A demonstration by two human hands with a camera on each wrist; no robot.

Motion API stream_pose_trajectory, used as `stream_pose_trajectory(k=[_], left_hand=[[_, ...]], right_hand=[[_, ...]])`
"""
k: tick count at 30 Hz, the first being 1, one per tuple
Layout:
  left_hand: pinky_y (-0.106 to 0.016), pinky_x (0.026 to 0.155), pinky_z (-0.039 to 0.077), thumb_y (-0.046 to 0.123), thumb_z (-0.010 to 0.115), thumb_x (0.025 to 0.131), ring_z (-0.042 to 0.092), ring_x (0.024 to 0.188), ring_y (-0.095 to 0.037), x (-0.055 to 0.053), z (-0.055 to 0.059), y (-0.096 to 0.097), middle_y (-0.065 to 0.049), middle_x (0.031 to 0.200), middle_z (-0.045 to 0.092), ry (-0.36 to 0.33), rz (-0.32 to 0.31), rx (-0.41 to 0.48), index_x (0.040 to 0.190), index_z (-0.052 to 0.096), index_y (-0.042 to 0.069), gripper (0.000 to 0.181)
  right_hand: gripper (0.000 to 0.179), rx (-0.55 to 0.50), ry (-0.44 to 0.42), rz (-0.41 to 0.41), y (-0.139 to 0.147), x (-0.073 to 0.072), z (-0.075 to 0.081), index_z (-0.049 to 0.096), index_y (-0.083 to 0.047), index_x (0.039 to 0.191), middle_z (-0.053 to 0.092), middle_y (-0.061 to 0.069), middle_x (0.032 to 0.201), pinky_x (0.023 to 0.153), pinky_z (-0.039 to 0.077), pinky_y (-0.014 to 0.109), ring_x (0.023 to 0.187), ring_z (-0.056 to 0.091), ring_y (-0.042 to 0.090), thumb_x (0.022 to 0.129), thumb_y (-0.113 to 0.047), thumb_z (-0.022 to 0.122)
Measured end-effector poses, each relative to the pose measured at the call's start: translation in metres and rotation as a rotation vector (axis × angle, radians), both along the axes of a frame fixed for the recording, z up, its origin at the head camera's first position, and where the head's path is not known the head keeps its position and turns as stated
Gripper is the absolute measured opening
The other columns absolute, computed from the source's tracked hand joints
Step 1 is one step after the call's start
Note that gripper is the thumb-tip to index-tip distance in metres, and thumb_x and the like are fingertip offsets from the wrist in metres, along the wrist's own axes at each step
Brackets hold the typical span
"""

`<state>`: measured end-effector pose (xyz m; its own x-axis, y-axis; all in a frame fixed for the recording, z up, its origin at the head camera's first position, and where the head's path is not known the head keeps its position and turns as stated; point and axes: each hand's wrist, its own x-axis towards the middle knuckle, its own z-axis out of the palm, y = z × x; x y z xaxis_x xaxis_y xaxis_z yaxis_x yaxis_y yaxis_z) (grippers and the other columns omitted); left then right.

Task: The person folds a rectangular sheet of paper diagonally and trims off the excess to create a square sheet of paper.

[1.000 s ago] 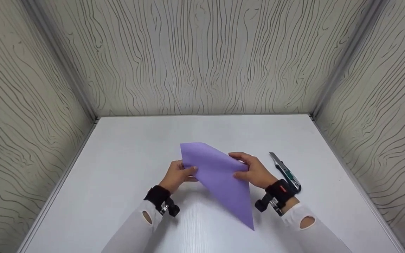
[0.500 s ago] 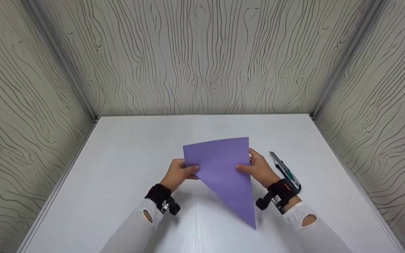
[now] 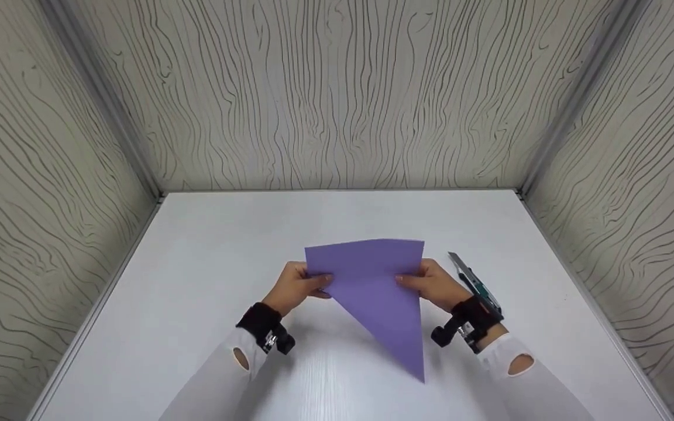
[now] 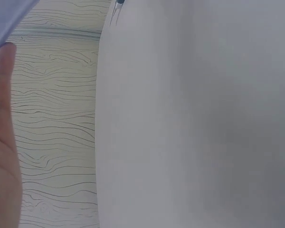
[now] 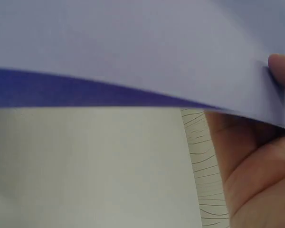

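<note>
White tabletop (image 3: pixel 208 245) below, left hand (image 3: pixel 291 289) and right hand (image 3: pixel 439 286) pinch purple paper's (image 3: pixel 370 283) opposite edges at lower centre, seemingly to steady it.

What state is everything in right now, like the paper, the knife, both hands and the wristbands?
Purple paper: held between both hands, apparently folded, with layers gaping along one edge.
Left hand: pinching the paper's left side, thumb on top.
Right hand: pinching the paper's right side, thumb on top.
Knife: lying on the table, blade out, handle partly hidden.
Wristbands: fastened, one around each wrist.
</note>
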<state>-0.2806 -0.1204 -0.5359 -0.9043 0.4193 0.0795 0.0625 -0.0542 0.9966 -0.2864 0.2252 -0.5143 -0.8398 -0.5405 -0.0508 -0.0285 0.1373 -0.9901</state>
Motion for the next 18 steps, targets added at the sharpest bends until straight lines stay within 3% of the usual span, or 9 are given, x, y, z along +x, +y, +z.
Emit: stream_pose_trajectory(k=[7,13,18], left_hand=[[-0.038,0.082,0.069,-0.005,0.068,0.100,0.081,0.095,-0.020,0.003,0.009,-0.012,-0.020,0.120,0.080,-0.016,-0.122,-0.058,0.131,0.074,-0.008,0.032],[-0.036,0.078,0.069,-0.009,0.066,0.099,0.082,0.086,-0.018,0.005,0.013,-0.018,-0.024,0.118,0.080,-0.013,-0.145,-0.096,0.129,0.076,-0.004,0.033],[-0.032,0.081,0.068,-0.012,0.062,0.098,0.082,0.094,-0.015,0.005,0.010,-0.023,-0.019,0.119,0.080,0.014,-0.159,-0.037,0.130,0.072,-0.010,0.034]], right_hand=[[0.032,-0.084,0.110,0.089,0.001,0.002,0.001,0.071,0.003,0.137,0.077,-0.008,0.130,0.099,0.061,0.028,0.119,0.073,0.011,0.110,-0.011,0.062],[0.030,-0.138,0.150,0.125,0.003,0.005,0.000,0.076,-0.005,0.134,0.078,-0.009,0.130,0.102,0.060,0.029,0.122,0.073,0.012,0.108,-0.015,0.064],[0.034,-0.155,0.123,0.091,0.001,0.006,0.000,0.085,-0.017,0.119,0.080,-0.006,0.121,0.086,0.062,0.028,0.109,0.075,0.014,0.102,0.003,0.064]])
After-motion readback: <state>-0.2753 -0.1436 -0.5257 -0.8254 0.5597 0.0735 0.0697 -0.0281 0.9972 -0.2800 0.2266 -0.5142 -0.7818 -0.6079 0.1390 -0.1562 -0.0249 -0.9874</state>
